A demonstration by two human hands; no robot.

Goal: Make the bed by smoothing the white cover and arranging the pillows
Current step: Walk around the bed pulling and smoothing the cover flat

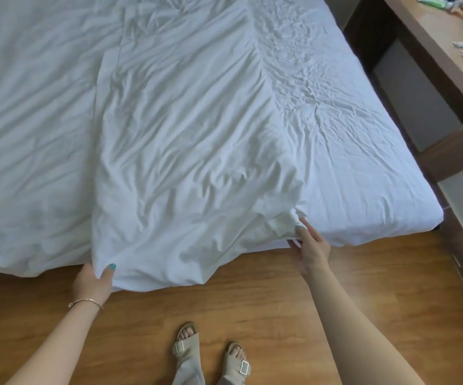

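While both hands work the near edge, white cover (185, 140) lies lengthwise down the bed, heavily creased, its lower hem hanging over the foot of the mattress toward the floor. L hand (94, 282) grips the cover's near-left corner: thumb w/ teal nail on top of the fabric, fingers curled under & hidden. Thin bangle (87, 302) on that wrist. R hand (309, 247) pinches the near-right corner of the cover at the mattress edge, thumb on top, fingers beneath the fold. Cover sits on approx the middle strip of the bed; fitted sheet (349, 151) is exposed to the right, wrinkled, and more white bedding (27, 112) spreads to the left. No pillows visible in frame. Wood floor (252, 295) below, person's sandals (185, 347) just back from the bed foot. Wooden desk (430, 43) at top right beside the bed, w/ a few small items on it, too blurred to ID.
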